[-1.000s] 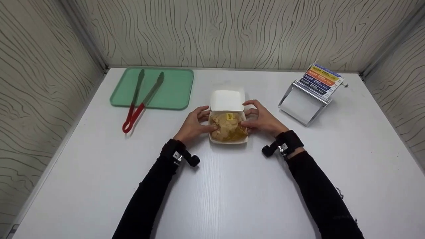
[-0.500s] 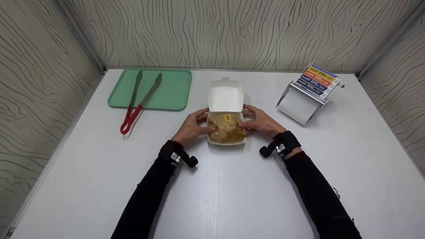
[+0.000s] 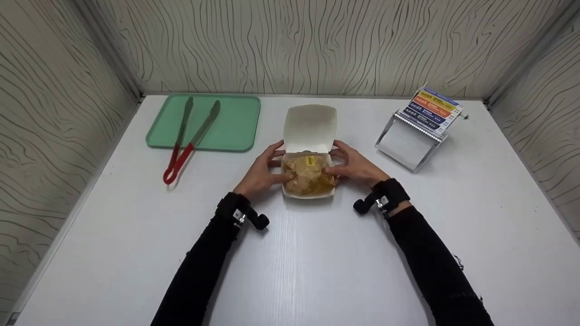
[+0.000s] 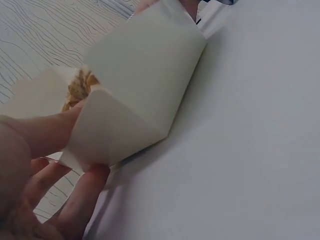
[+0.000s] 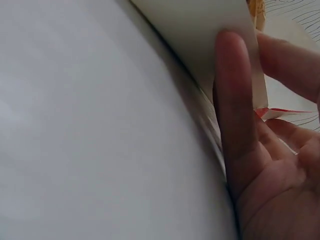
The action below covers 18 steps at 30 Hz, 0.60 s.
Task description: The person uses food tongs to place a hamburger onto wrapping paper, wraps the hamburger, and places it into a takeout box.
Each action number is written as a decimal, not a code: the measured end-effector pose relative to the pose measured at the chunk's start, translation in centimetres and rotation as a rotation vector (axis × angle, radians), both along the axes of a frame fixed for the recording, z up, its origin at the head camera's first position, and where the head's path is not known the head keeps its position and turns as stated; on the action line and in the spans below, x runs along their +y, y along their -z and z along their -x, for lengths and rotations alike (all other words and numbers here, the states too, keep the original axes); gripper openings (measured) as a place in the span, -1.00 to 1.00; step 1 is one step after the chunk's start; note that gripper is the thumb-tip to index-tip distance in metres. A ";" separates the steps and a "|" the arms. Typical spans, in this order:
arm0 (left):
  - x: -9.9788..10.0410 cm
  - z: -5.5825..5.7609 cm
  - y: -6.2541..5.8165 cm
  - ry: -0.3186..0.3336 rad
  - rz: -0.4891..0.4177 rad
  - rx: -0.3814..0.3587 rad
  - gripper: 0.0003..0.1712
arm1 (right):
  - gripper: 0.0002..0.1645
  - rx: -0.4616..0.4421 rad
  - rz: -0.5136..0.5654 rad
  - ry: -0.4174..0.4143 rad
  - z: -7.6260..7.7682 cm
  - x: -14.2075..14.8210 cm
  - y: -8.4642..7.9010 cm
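Note:
A white paper burger box [image 3: 309, 196] sits on the table with its lid [image 3: 310, 127] raised at the back. Inside lies what looks like a burger in brownish paper [image 3: 308, 179], bearing a small yellow label. On the box's left side, my left hand [image 3: 260, 174] grips the wall, thumb over the rim against the wrapped food and fingers outside. My right hand [image 3: 358, 167] holds the opposite wall the same way. Up close, the left wrist view has the box wall [image 4: 110, 125] between thumb and fingers; in the right wrist view a finger [image 5: 234, 90] lies along the outer wall.
At the back left, red-handled tongs [image 3: 181, 160] lie partly on a green tray [image 3: 238, 122], handles overhanging its front edge. A metal stand [image 3: 410, 142] with colourful printed labels stands at the back right. Patterned panels [image 3: 290, 45] wall the white table [image 3: 290, 262].
The box's lid has changed its tilt and shows taller behind the wrapped food. My right hand's upper fingers have come down from the lid's corner to the box's side. My left hand keeps its hold.

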<state>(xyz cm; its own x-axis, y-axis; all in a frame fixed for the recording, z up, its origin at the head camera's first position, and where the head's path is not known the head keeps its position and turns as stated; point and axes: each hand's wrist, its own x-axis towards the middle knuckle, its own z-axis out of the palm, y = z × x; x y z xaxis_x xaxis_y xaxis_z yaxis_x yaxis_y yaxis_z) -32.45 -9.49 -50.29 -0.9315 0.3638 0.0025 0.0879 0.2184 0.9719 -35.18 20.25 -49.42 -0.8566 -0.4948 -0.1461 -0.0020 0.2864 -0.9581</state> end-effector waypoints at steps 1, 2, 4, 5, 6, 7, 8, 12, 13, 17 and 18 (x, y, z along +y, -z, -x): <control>0.0 0.0 0.0 0.002 -0.006 0.007 0.16 | 0.12 -0.004 0.013 0.002 -0.1 0.0 0.0; 0.0 -0.1 0.0 0.001 -0.012 0.014 0.18 | 0.14 -0.011 0.029 0.005 -0.2 0.0 0.0; -0.1 -0.2 0.1 0.011 -0.025 0.035 0.20 | 0.14 -0.021 0.060 0.008 -0.4 0.1 0.0; -0.1 -0.2 0.1 0.015 -0.031 0.046 0.20 | 0.14 -0.030 0.076 0.011 -0.5 0.1 0.0; -0.1 -0.2 0.2 0.018 -0.034 0.056 0.19 | 0.15 -0.030 0.080 0.018 -0.6 0.2 0.0; -0.1 -0.3 0.2 0.022 -0.035 0.068 0.17 | 0.13 -0.029 0.086 0.020 -0.7 0.2 0.0; -0.1 -0.4 0.2 0.023 -0.036 0.079 0.15 | 0.11 -0.025 0.084 0.022 -0.8 0.3 0.0; 0.2 -0.6 0.2 0.011 -0.044 0.126 -0.01 | -0.03 0.077 0.018 0.015 -1.0 0.4 0.1; 0.3 -0.7 0.3 0.004 -0.040 0.144 -0.06 | -0.06 0.106 0.002 0.011 -1.0 0.4 0.1; 0.6 -1.1 0.6 -0.034 0.005 0.248 -0.21 | -0.11 0.204 -0.055 0.013 -1.2 0.5 0.2; 0.7 -1.2 0.6 -0.048 0.022 0.278 -0.24 | -0.12 0.209 -0.055 0.017 -1.3 0.6 0.2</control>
